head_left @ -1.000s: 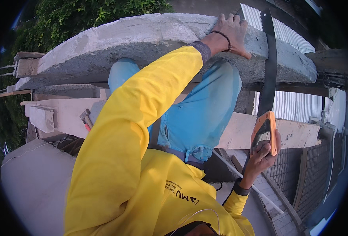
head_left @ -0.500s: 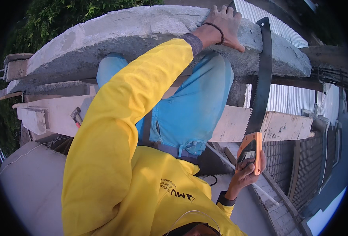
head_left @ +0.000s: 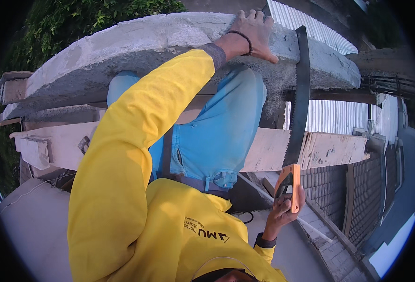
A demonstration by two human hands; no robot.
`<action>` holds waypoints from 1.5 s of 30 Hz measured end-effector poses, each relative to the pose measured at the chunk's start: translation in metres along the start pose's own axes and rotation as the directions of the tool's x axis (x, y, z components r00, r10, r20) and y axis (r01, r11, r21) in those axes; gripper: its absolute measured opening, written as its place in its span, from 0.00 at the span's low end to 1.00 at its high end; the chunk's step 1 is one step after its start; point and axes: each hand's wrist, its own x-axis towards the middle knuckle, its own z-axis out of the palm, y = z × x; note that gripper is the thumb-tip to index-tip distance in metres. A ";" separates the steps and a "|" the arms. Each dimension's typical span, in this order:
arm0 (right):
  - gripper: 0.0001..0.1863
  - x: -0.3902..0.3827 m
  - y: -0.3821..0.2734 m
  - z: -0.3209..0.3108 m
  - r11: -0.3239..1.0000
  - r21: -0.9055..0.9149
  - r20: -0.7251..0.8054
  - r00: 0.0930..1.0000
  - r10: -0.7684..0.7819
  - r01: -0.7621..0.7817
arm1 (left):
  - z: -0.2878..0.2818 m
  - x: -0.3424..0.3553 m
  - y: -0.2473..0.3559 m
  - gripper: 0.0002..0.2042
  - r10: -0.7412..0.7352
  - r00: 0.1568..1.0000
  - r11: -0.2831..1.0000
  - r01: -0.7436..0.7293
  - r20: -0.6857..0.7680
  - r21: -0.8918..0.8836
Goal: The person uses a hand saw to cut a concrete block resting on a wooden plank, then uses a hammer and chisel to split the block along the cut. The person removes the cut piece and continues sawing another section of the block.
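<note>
My left hand (head_left: 252, 37) grips the rough concrete beam (head_left: 109, 44), fingers spread and hooked over its far edge, thumb on the near face. My right hand (head_left: 285, 209) is closed round the orange-and-black handle (head_left: 293, 181) of a large handsaw. The long toothed blade (head_left: 297, 117) runs up across the right part of the beam, just right of my left hand; whether its teeth bite into the concrete I cannot tell. My knees, in blue trousers (head_left: 226, 122), are close under the beam.
A pale plank (head_left: 334, 150) crosses behind my legs, with a hammer head (head_left: 83, 144) partly hidden at left. Foliage (head_left: 76, 19) is at upper left, corrugated sheets (head_left: 339, 113) and dark rods (head_left: 388, 87) at right. Below right lie a white pipe (head_left: 311, 228) and gridded panels (head_left: 372, 197).
The saw and my right hand have moved down toward my body. My left hand stays on the beam. The whole view has shifted a little up and left.
</note>
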 end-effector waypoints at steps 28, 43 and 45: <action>0.49 -0.011 0.009 -0.011 0.990 0.098 0.050 0.994 0.096 -0.101 | 0.010 -0.001 -0.001 0.57 0.041 0.997 0.993 -0.033 -0.068 0.117; 0.49 -0.032 -0.001 -0.020 0.960 0.050 0.007 0.961 0.275 -0.275 | -0.001 -0.001 -0.001 0.57 0.030 0.999 0.998 -0.028 -0.036 0.048; 0.46 0.006 -0.008 0.011 0.988 0.096 0.054 0.991 0.119 -0.124 | -0.001 0.000 0.001 0.57 0.033 0.999 0.998 -0.033 -0.015 0.048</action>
